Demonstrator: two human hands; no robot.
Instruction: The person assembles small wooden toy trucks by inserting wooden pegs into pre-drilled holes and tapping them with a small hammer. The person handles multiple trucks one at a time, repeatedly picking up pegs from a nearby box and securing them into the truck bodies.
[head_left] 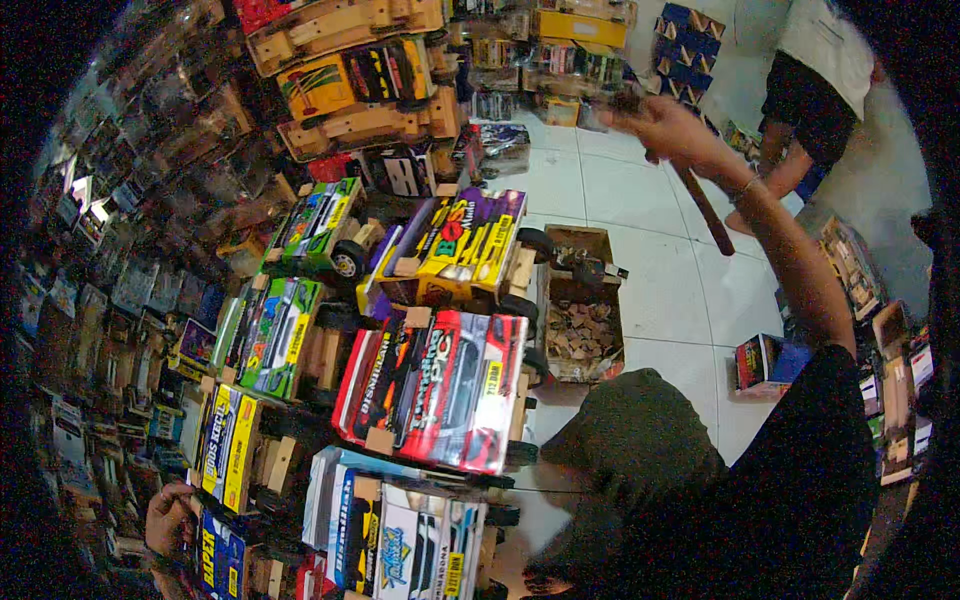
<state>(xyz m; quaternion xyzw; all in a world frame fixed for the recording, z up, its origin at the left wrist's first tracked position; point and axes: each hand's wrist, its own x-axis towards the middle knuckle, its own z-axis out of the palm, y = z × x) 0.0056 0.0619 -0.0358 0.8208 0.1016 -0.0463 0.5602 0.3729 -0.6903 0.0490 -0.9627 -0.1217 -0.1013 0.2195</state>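
Observation:
At the lower left, my left hand [172, 518] has its fingers curled at the side of a blue toy truck [222, 555] with yellow lettering. A yellow-and-blue toy truck [228, 445] stands just beyond it. To its right are a white-and-blue toy truck [400, 535] and a red-and-white toy truck [435, 390], both with black wheels and wooden parts. My right hand does not show. A co-worker's raised hand [690, 140] grips a tool with a long brown handle [705, 210]; its far end is blurred.
The co-worker's dark cap [640, 430] and black sleeve fill the lower right. A box of wood scraps [580, 325] sits on the white tiled floor [660, 285]. More toy trucks are stacked at left [350, 90]. Another person [815, 90] stands at the far right.

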